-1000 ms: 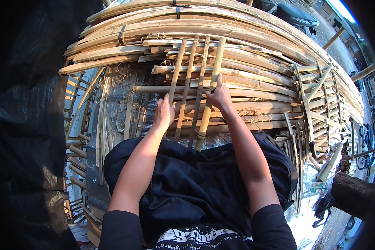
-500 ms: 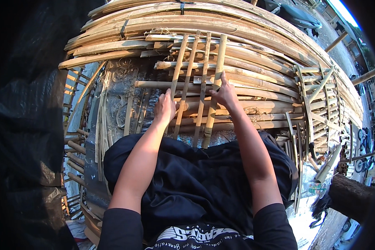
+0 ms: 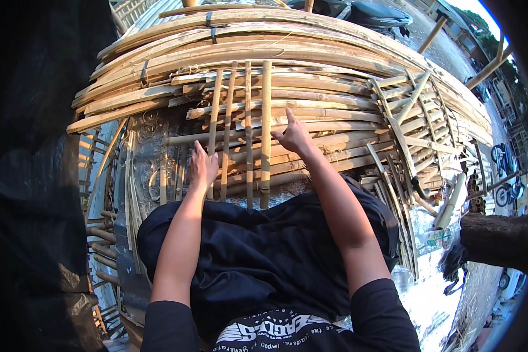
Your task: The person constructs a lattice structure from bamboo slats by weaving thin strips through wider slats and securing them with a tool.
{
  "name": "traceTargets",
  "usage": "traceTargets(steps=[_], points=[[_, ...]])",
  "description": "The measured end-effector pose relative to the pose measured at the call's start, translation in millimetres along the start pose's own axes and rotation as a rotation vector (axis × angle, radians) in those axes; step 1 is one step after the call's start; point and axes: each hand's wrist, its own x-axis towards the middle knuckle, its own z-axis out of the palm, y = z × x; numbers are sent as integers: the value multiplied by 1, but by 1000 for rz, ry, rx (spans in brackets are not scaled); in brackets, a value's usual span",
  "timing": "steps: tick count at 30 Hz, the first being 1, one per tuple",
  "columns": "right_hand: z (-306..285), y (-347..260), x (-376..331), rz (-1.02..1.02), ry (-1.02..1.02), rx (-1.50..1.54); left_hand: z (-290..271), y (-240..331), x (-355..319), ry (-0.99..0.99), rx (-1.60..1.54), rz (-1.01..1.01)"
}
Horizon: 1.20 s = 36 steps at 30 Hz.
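Observation:
Several bamboo slats (image 3: 266, 111) stand in a row across the middle, running away from my lap over a layer of crosswise bamboo lengths (image 3: 340, 125). Just left of the leftmost slat (image 3: 216, 105) is my left hand (image 3: 202, 168), fingers apart, with nothing in it. My right hand (image 3: 294, 137) is to the right of the widest slat, its index finger stretched forward and its thumb spread toward that slat. It holds nothing. Whether either hand touches a slat I cannot tell.
Long bundled bamboo strips (image 3: 240, 51), bound with dark ties, curve along the far side. At right stand a bamboo lattice frame (image 3: 419, 114) and a thick dark log (image 3: 496, 237). A dark sheet (image 3: 41, 176) hangs at left. A motorbike (image 3: 375, 14) is parked beyond.
Both hands have let go of the outer slats and spread their fingers beside them. The slats now stand straighter, and the whole view has shifted a little.

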Motion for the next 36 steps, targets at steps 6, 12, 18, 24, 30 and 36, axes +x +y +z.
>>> traceTargets(steps=[6,12,18,24,30,36], points=[[-67,-7,-53,-149,16,19,-27,34,-27,-16,-187,247],[-46,-62,-139,-607,138,-38,-55,102,-111,-1171,-1052,-180],[12,-71,-190,-943,271,263,-43,100,-115,-1343,-1508,-885],[25,-82,-187,-993,168,347,-50,93,-108,-1074,-1484,-920],[14,-86,-188,-892,44,396,-46,88,-102,-757,-1178,-590],[23,-82,-182,-860,-96,279,-26,65,-92,-724,-1323,-709]])
